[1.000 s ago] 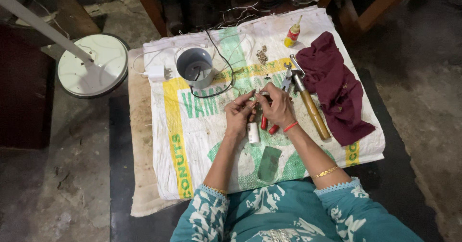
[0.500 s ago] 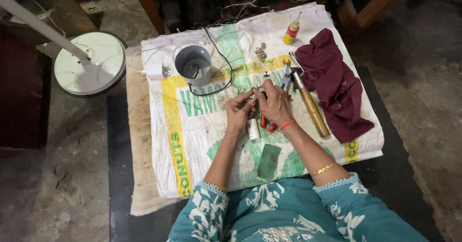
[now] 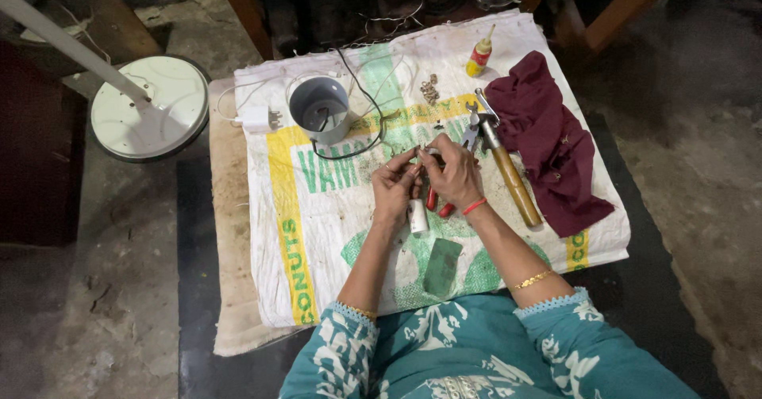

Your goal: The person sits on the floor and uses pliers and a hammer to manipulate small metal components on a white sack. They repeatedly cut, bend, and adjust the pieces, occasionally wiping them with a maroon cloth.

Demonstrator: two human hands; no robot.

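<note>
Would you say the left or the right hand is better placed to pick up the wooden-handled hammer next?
Probably the right hand. The hammer lies just to its right on the sack, while the left hand sits further away, beside the small white tube.

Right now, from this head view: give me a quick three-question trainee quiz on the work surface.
1. True or false: the right hand holds red-handled pliers.
2. What lies right of the wooden-handled hammer? A) maroon cloth B) grey cup C) white plug
3. Fill in: the white tube sits just below the ___ hand.

Key: 1 true; 2 A; 3 left.
</note>
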